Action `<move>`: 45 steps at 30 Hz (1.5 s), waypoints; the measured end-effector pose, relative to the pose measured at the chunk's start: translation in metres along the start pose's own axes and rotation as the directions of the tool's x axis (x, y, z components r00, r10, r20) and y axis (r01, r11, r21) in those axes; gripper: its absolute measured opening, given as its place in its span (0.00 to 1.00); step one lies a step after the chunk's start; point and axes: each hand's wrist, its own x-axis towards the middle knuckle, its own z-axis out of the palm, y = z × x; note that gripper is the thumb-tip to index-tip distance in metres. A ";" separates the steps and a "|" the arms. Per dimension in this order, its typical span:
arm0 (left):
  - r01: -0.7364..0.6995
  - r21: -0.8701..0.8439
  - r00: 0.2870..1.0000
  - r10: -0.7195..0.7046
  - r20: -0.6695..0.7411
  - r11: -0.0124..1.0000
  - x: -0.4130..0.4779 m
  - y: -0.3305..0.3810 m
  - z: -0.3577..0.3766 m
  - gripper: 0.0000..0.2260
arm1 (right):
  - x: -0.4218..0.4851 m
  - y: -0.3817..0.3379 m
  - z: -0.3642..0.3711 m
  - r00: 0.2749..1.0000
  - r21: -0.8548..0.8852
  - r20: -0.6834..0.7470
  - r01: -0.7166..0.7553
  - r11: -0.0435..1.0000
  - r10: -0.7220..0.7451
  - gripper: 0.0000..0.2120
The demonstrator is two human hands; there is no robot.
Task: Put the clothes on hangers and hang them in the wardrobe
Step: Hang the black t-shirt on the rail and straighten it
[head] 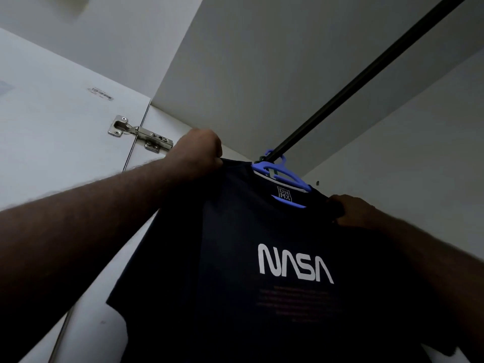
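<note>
Centre and lower right of frame: dark NASA T-shirt draped on blue plastic hanger, hook over black wardrobe rail running to upper right corner. Left hand, fingers curled, gripping shirt's shoulder just left of the collar; right hand, right of centre, pinching the opposite shoulder, well apart from the left. Left of frame: white wardrobe door with metal hinge and small printed label above it.
</note>
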 end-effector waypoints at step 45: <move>0.814 -0.174 0.556 -0.655 0.511 0.555 -0.159 0.031 -0.115 0.45 | -0.118 -0.208 -0.055 0.913 0.724 0.072 0.229 0.651 -0.401 0.23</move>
